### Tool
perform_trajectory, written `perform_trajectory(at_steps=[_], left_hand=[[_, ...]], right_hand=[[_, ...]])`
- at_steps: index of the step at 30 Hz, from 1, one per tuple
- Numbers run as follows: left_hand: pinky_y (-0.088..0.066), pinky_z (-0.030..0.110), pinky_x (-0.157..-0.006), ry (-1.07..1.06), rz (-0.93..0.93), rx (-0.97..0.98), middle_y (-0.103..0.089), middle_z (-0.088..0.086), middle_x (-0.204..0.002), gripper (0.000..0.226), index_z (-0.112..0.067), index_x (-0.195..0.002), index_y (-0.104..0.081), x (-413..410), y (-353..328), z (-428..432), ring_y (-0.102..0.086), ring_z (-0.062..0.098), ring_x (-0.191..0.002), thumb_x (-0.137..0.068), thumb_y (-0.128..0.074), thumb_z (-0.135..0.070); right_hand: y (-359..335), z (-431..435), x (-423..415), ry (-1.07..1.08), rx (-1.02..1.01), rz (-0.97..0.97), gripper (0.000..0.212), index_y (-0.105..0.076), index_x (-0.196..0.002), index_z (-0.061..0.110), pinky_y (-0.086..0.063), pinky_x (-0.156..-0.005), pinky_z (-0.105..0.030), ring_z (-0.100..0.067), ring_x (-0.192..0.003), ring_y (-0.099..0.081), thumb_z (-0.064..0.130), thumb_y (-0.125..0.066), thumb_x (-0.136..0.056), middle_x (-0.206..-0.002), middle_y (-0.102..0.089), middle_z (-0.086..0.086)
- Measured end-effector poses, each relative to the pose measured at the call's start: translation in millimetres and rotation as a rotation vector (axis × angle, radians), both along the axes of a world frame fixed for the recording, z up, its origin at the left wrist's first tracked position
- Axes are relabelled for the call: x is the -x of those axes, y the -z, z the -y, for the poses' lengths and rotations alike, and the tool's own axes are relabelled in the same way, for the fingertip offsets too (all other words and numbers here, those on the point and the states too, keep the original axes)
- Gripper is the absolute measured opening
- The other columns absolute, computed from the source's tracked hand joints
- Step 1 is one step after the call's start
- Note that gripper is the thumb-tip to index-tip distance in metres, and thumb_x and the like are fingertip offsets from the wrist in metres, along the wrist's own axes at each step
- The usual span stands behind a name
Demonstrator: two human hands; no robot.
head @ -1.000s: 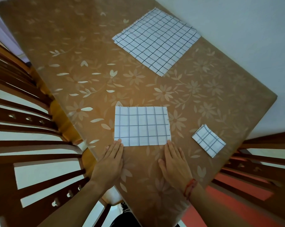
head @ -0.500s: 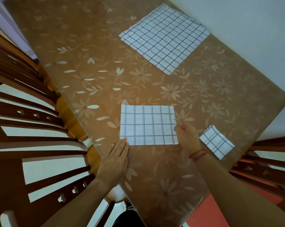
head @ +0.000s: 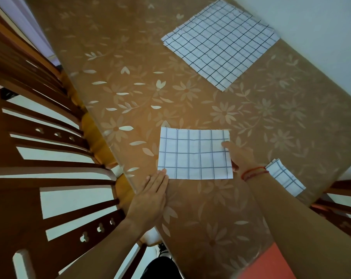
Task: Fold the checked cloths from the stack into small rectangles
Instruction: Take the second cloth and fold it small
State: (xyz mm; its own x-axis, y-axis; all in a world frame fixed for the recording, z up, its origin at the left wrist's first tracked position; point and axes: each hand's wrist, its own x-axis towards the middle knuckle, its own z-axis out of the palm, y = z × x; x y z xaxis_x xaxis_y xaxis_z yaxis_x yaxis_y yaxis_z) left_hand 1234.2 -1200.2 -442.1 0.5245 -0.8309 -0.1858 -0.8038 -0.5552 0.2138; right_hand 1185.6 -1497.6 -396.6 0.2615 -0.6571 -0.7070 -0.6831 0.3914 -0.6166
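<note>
Cloth (head: 192,154) of white fabric with thin dark checks, folded to a rectangle, lies flat on the tan flower-patterned table cover (head: 271,121) just in front of me. My left hand (head: 150,196) is flat, fingers straight and together, their tips touching the cloth's near left corner. My right hand (head: 241,158), a red thread bracelet (head: 253,172) on its wrist, lies over the cloth's right edge with one fingertip on top near the far right corner; whether it pinches the edge or only presses I cannot tell. Far across the table sits the stack of unfolded checked cloths (head: 221,47). A small folded checked rectangle (head: 285,178) lies to the right, partly hidden behind my right forearm. Brown wooden chair backs (head: 13,208) stand along the left
</note>
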Motion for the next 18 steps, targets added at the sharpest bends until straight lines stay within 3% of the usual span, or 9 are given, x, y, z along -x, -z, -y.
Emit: perform_trajectory(at_steps=[5, 8, 12, 15, 18], left_hand=[[-0.039, 0.050, -0.108, -0.001, -0.005, -0.010, -0.045, 0.013, -0.147, 0.052, -0.005, -0.139, -0.050, -0.2, -1.2, 0.5, -0.039, 0.024, -0.139, -0.098, -0.027, -0.028], [-0.032, 0.049, -0.112, -0.013, 0.001, 0.020, -0.043, 0.013, -0.148, 0.052, -0.003, -0.139, -0.049, -0.4, -3.9, 1.0, -0.036, 0.024, -0.140, -0.099, -0.026, -0.028], [-0.023, 0.046, -0.114, -0.065, -0.031, 0.088, -0.037, 0.012, -0.152, 0.053, -0.004, -0.144, -0.042, -3.0, -9.4, 5.7, -0.029, 0.021, -0.143, -0.100, -0.027, -0.029], [-0.020, 0.044, -0.116, -0.058, -0.036, 0.119, -0.034, 0.011, -0.155, 0.054, -0.005, -0.146, -0.039, -4.0, -12.9, 13.6, -0.025, 0.020, -0.145, -0.100, -0.027, -0.030], [-0.013, 0.036, -0.120, -0.055, -0.057, 0.119, -0.027, 0.007, -0.158, 0.056, -0.008, -0.149, -0.034, -2.4, -16.3, 21.9, -0.018, 0.017, -0.147, -0.100, -0.025, -0.034]], right_hand=[[-4.0, -2.4, 0.8, -0.068, 0.140, 0.022, 0.026, -0.058, -0.064, 0.012, -0.049, -0.068, -0.033, -0.017, -0.061, -0.053, 0.021, -0.077, -0.079, -0.061, -0.055, -0.001], [-7.2, -5.1, 7.3, -0.099, 0.214, 0.039, 0.015, -0.067, -0.069, 0.012, -0.053, -0.072, -0.031, -0.017, -0.071, -0.063, 0.014, -0.076, -0.081, -0.070, -0.065, -0.001], [-10.0, -11.2, 15.8, -0.096, 0.269, 0.048, 0.015, -0.068, -0.072, 0.006, -0.046, -0.055, -0.023, -0.019, -0.070, -0.063, 0.014, -0.073, -0.084, -0.068, -0.065, -0.001], [-12.3, -17.1, 22.8, 0.018, 0.263, 0.068, 0.029, -0.058, -0.060, 0.009, -0.046, -0.053, -0.024, -0.016, -0.061, -0.059, 0.014, -0.072, -0.085, -0.061, -0.059, -0.001], [-14.1, -23.8, 29.5, 0.194, 0.208, 0.105, 0.023, -0.063, -0.073, 0.000, -0.052, -0.054, -0.027, -0.022, -0.060, -0.059, 0.017, -0.072, -0.085, -0.063, -0.059, -0.010]])
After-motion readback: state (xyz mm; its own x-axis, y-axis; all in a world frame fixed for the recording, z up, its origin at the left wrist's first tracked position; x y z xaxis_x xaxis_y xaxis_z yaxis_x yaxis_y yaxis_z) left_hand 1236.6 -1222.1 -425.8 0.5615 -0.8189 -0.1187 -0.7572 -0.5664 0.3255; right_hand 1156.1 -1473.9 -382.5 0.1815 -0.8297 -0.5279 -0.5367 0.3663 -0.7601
